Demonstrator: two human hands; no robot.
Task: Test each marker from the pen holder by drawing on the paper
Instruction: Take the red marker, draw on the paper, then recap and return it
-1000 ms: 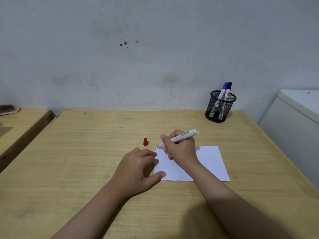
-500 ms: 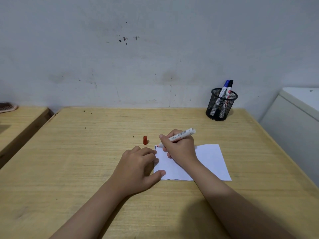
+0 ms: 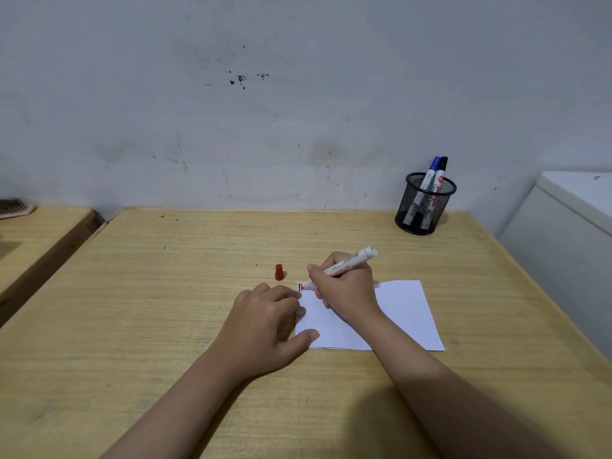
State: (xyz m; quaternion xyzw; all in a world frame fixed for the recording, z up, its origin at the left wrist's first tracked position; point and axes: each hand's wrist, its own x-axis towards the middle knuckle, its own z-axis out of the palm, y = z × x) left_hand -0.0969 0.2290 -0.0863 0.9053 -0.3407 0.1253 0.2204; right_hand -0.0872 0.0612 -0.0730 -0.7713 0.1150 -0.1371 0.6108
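Observation:
My right hand [image 3: 344,286] grips a white marker [image 3: 351,260] with its red tip pressed on the top left corner of the white paper [image 3: 404,313]. Short dark and red strokes show at that corner. My left hand [image 3: 268,323] lies flat on the table, thumb and fingertips on the paper's left edge, holding nothing. The marker's red cap [image 3: 279,272] stands on the table just left of the paper. At the back right, the black mesh pen holder [image 3: 425,207] carries a blue-capped marker [image 3: 430,172] and a black-capped marker [image 3: 440,173].
The wooden table [image 3: 165,293] meets a grey wall at the back. A second wooden surface [image 3: 33,240] sits to the left with a brush [image 3: 15,208] on it. A white cabinet [image 3: 569,233] stands close on the right.
The marker tip has shifted slightly at the paper's corner and a red stroke now shows beside the dark one. The camera has tilted a little. My left hand stays put.

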